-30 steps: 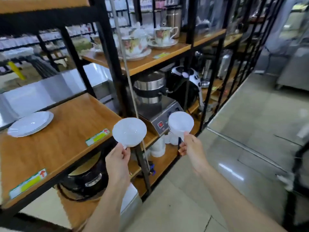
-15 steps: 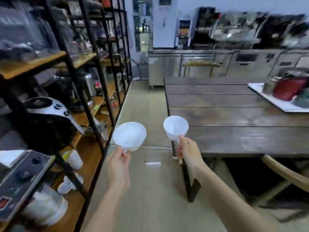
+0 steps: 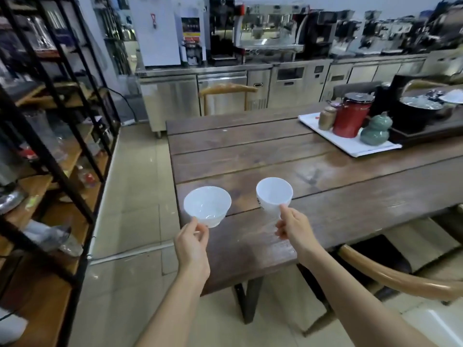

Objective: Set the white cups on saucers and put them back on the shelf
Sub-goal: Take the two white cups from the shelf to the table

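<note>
My left hand (image 3: 192,242) pinches the near rim of a wide white cup (image 3: 207,205), held in the air at the left end of the dark wooden table (image 3: 325,186). A taller white cup (image 3: 274,195) with a small dark mark on its side is held by my right hand (image 3: 293,227), above the table's near left part. Both cups are upright and empty. The black-framed shelf with wooden boards (image 3: 50,156) stands along the left. No saucers are in view.
On the table's far right, a white tray (image 3: 350,144) carries a red pot (image 3: 350,116), a green gourd-shaped jar (image 3: 375,130) and a small brown jar. Wooden chairs stand at the near right (image 3: 400,276) and behind the table. Steel counters with coffee machines line the back wall.
My view has swung right from the shelf to the table. Both hands kept their cups and now hold them over the table's left end.
</note>
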Action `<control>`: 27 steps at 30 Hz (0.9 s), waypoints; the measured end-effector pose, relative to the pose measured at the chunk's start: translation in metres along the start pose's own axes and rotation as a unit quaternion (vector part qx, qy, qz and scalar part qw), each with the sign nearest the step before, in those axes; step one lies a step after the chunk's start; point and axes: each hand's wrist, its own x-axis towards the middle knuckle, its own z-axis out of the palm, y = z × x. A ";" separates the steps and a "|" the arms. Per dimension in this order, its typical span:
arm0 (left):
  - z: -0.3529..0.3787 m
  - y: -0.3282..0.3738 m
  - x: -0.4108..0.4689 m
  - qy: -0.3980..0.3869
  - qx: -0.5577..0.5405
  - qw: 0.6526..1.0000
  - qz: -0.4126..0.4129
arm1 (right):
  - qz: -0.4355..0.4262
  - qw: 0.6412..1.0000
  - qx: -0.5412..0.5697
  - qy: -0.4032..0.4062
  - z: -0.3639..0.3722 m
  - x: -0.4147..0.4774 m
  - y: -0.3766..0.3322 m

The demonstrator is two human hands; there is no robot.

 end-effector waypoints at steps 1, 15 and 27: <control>0.009 -0.005 0.011 0.002 0.009 1.000 -0.006 | 0.005 1.000 0.001 0.006 -0.002 0.012 0.001; 0.109 -0.045 0.112 0.047 0.098 0.987 -0.118 | 0.078 0.996 -0.027 0.038 -0.015 0.157 0.005; 0.122 -0.110 0.138 0.082 0.069 0.987 -0.121 | 0.104 0.993 -0.045 0.010 -0.038 0.237 0.043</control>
